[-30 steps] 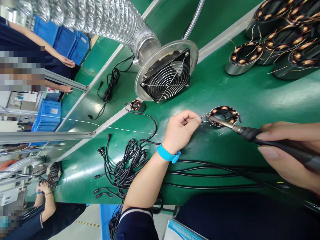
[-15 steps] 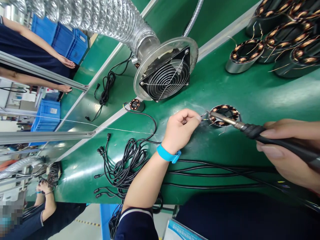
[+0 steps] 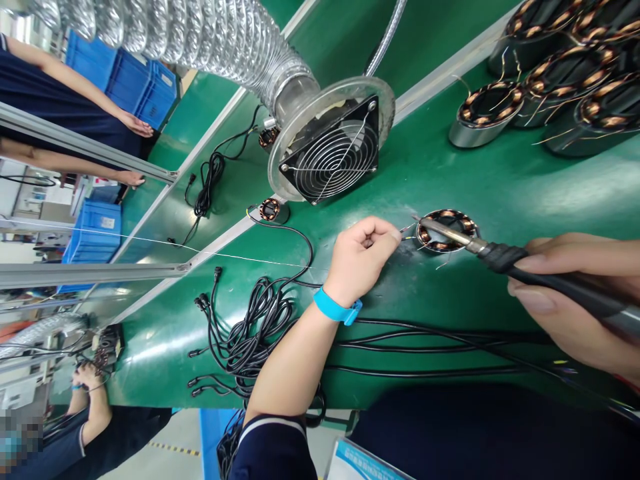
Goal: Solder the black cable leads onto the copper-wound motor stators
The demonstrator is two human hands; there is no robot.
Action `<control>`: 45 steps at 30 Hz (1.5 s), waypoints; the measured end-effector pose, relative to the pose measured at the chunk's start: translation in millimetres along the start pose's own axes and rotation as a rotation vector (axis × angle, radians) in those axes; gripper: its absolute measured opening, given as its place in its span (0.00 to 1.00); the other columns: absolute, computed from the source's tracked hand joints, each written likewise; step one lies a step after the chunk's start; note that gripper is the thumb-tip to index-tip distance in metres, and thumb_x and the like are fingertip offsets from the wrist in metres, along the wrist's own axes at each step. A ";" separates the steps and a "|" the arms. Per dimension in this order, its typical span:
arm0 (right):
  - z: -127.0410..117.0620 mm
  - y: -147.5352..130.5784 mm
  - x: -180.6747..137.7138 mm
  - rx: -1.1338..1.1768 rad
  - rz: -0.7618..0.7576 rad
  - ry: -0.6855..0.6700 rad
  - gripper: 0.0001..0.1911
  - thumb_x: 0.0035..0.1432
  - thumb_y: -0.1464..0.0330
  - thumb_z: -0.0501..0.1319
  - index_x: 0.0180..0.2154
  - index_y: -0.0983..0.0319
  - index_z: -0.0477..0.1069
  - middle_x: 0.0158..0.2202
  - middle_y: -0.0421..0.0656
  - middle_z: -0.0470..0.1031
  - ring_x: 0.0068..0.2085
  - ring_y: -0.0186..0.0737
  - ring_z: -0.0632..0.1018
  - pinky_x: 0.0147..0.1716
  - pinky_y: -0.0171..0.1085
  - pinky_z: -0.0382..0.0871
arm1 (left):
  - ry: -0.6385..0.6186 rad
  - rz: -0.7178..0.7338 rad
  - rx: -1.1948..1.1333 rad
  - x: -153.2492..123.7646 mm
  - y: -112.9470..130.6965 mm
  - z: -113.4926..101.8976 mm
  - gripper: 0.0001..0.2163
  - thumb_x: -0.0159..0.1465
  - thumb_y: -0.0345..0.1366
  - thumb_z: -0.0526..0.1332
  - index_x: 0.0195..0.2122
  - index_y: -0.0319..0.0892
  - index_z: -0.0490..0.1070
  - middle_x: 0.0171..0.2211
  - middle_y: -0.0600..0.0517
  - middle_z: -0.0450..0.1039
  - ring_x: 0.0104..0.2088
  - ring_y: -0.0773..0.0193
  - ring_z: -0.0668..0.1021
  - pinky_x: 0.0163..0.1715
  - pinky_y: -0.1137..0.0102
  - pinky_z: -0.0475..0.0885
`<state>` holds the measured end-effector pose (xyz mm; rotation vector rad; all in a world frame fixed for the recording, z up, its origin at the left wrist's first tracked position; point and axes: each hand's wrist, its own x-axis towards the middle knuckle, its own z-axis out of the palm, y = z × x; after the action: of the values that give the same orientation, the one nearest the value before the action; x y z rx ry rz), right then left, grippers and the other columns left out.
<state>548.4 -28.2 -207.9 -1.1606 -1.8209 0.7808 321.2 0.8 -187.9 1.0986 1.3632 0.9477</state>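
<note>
Head view, then: what is cut off or hard to make out?
— My right hand [image 3: 575, 300] runs off the frame's edge. So does the rear of the soldering iron [image 3: 505, 257], which its fingers are wrapped tight around. The thin wire ends [image 3: 409, 230] are barely visible, and I cannot tell how many there are.
— And your left hand?
— My left hand [image 3: 363, 257] rests on the bench [image 3: 525, 187], fingers pinched closed on those wire ends, with a blue wrist strap [image 3: 336, 308] on the wrist. The iron's tip lies over the copper-wound stator [image 3: 447, 230], just beside the pinch. Whether it touches the wires I cannot tell.
— What else is around?
— An extraction fan [image 3: 333, 157] on a ribbed duct [image 3: 200, 33] stands just behind my left hand. More stators [image 3: 483, 107] sit at the far right, partly cropped. Black cables [image 3: 250, 327] tangle beside my forearm, which covers part of them. Another person's hands [image 3: 135, 123] are at the next line, well apart.
</note>
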 end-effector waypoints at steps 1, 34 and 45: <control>1.0 -1.1 2.3 -0.017 -0.087 0.006 0.17 0.69 0.52 0.59 0.36 0.58 0.68 0.30 0.42 0.75 0.22 0.28 0.73 0.20 0.29 0.67 | 0.002 0.000 -0.002 0.0 -0.2 0.1 0.06 0.57 0.34 0.64 0.25 0.39 0.70 0.23 0.57 0.67 0.25 0.73 0.66 0.29 0.74 0.62; 18.7 -25.2 37.5 -0.383 -0.412 0.119 0.15 0.74 0.68 0.56 0.58 0.63 0.68 0.42 0.43 0.81 0.39 0.35 0.80 0.43 0.32 0.73 | 0.044 -0.079 0.026 -6.4 6.9 3.9 0.08 0.58 0.24 0.63 0.23 0.38 0.70 0.19 0.59 0.65 0.23 0.73 0.65 0.27 0.74 0.60; 7.8 11.1 -44.2 -0.314 0.036 0.114 0.26 0.66 0.45 0.57 0.52 0.56 0.76 0.40 0.48 0.77 0.42 0.46 0.80 0.40 0.41 0.77 | 0.040 -0.013 0.037 -4.0 -0.2 4.1 0.07 0.60 0.27 0.63 0.24 0.38 0.70 0.21 0.58 0.68 0.24 0.73 0.67 0.28 0.74 0.62</control>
<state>556.7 -65.2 -234.3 -1.4104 -1.8747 0.4473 325.2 -3.2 -187.4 1.1023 1.4239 0.9429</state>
